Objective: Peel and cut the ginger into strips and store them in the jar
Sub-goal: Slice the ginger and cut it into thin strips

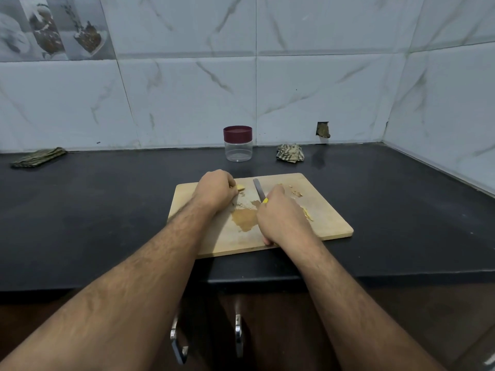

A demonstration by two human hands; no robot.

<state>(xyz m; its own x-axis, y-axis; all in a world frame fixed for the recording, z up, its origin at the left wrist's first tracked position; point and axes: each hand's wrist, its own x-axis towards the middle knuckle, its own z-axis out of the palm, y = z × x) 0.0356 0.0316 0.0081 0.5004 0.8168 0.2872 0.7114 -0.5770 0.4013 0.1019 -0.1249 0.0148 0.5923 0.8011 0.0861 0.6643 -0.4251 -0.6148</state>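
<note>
Our right hand (281, 220) grips the knife (259, 190); our left hand's (215, 190) fingers pinch the ginger (240, 187) on the cutting board (321, 218), with the jar (238, 147) beyond our fingers on the bench (107, 210).

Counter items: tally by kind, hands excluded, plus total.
Jar: 1
Cutting board: 1
Knife: 1
Cloths: 2, one folded at left, one crumpled at right
Ginger piece pinched by the left hand: 1
Total: 6, loose peel and scraps on the board not counted.
</note>
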